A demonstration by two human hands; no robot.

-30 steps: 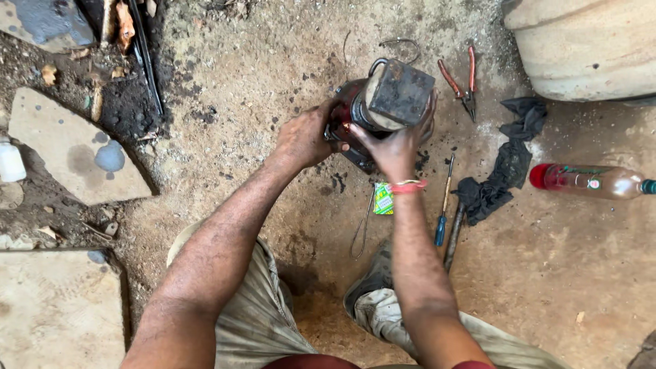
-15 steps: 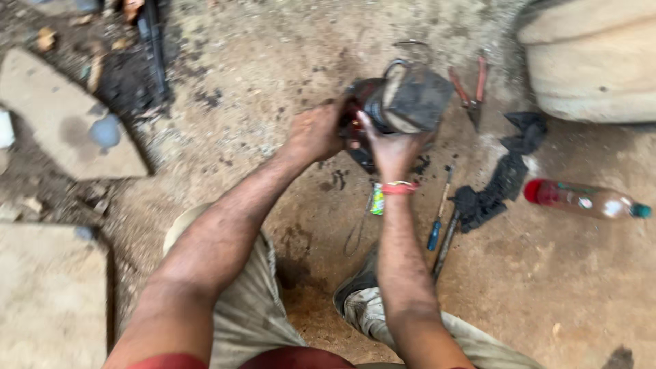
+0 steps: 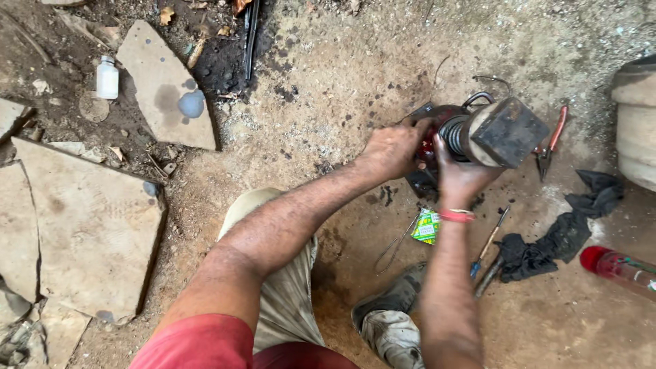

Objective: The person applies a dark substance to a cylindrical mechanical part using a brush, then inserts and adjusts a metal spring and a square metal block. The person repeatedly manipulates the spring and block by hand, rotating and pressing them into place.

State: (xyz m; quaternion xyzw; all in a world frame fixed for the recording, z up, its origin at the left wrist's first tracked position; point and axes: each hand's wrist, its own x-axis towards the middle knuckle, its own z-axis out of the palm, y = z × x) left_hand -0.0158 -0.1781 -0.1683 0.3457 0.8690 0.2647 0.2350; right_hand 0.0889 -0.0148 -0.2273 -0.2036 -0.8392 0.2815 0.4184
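From the head camera, both hands meet on one greasy metal assembly [image 3: 478, 140] standing on the dirt ground [image 3: 328, 89]: a dark red body, a coil spring and a blocky dark grey head that tilts toward the lens. The left hand [image 3: 393, 149] is curled against the red body on its left side, fingers wrapped onto it. The right hand [image 3: 459, 176] cups the assembly from below, thumb up beside the spring; a red band [image 3: 456, 216] circles its wrist. How tightly either hand presses cannot be told.

Just right of the grip lies one pair of red-handled pliers [image 3: 551, 142], touching the ground beside the grey head. Below the right wrist sits one small green and yellow packet [image 3: 426, 227], and beside it one bent wire [image 3: 395, 247]. Right of that wrist lie two slim tools: a screwdriver with a blue tip [image 3: 486, 244] and a darker metal rod [image 3: 488, 275] near it. One black rag [image 3: 567, 232] trails to the lower right of the grip, and beyond it one clear bottle with a red cap [image 3: 618, 268]. One pale sack [image 3: 635, 130] stands at the right edge.

Well left of the hands are several flat stone slabs [image 3: 164, 89], one small white bottle [image 3: 106, 77] and black strips [image 3: 250, 37] on dark soil. Near the bottom, one worn shoe [image 3: 389, 321] rests under the right forearm.
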